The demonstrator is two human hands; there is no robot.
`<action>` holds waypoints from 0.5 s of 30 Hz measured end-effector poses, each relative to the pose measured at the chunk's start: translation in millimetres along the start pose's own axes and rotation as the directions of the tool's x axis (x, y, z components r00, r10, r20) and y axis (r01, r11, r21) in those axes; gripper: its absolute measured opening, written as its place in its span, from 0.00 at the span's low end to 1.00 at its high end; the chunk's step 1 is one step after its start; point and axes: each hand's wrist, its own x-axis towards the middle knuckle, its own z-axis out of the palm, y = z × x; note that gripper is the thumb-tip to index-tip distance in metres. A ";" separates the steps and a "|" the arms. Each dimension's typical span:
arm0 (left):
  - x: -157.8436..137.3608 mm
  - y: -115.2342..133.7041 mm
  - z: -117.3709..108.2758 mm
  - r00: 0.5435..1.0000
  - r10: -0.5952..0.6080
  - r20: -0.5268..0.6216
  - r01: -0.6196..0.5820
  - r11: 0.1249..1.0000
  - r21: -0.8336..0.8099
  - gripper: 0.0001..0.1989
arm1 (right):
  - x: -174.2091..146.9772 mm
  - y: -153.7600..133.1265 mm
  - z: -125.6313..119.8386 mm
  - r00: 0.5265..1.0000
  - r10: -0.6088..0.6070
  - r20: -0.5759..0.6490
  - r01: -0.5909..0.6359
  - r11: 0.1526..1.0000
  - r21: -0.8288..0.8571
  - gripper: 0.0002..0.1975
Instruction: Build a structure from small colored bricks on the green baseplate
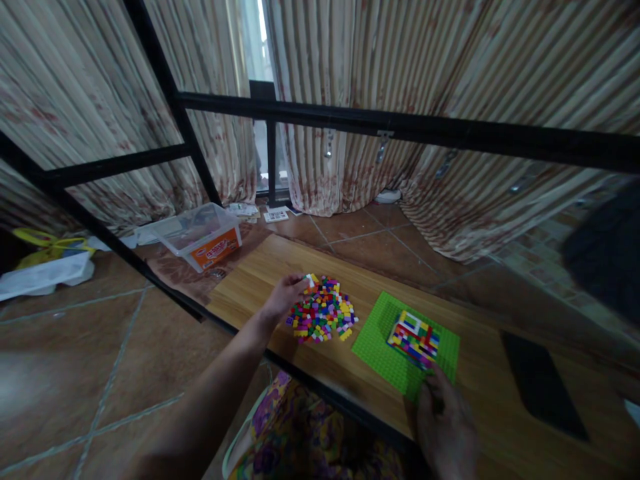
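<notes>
A heap of small, many-coloured toy bricks (323,317) lies on the wooden table. At its far left edge is my left hand (287,297), fingers pinched around what looks like a white toy brick (309,281). To the right, a green studded baseplate (377,343) carries a low rectangular block of bricks (413,339) in mixed colours, with a white frame shape on top. My right hand (447,420) is at the near corner of this block, over the plate's front edge. Its thumb and forefinger are curled together there; anything between them is too small to make out.
A dark flat slab (543,387) lies on the wooden table (245,280) at the right. On the tiled floor beyond the left end stands a clear plastic box (200,233) with an orange label. A black metal bar (325,117) runs across in front of striped curtains (350,60).
</notes>
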 end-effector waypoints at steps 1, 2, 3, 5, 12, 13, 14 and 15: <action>-4.1 0.9 1.4 0.999 -0.025 0.023 0.027 0.997 -0.066 0.15 | 0.1 -0.5 -0.2 1.000 0.007 -0.003 -0.007 1.000 -0.001 0.28; -7.7 1.8 2.8 0.998 -0.049 0.048 0.055 0.990 -0.131 0.16 | 0.2 -1.0 -0.4 1.000 0.013 -0.006 -0.013 1.000 -0.004 0.28; -10.7 2.7 4.0 0.995 -0.070 0.071 0.082 0.978 -0.194 0.15 | 0.3 -1.4 -0.6 1.000 0.016 -0.005 -0.016 1.000 -0.006 0.27; -14.8 4.0 5.7 0.988 -0.111 0.107 0.138 0.946 -0.292 0.16 | 0.4 -1.4 -0.9 1.000 0.011 0.002 -0.011 1.000 -0.010 0.27; -20.0 2.3 6.9 0.985 -0.131 0.111 0.153 0.962 -0.226 0.17 | 0.9 0.2 -0.3 1.000 -0.001 -0.003 0.001 1.000 -0.024 0.28; -20.9 1.6 7.4 0.986 -0.129 0.108 0.148 0.969 -0.200 0.16 | 0.8 -0.1 -0.4 1.000 -0.004 -0.008 0.003 1.000 -0.027 0.28; -21.8 1.1 8.2 0.986 -0.129 0.106 0.146 0.974 -0.171 0.15 | 0.7 -0.4 -0.5 1.000 -0.006 -0.010 0.005 1.000 -0.028 0.28; -22.8 0.8 9.3 0.986 -0.133 0.104 0.147 0.979 -0.142 0.14 | 0.5 -0.9 -0.6 1.000 -0.007 -0.009 0.007 1.000 -0.030 0.28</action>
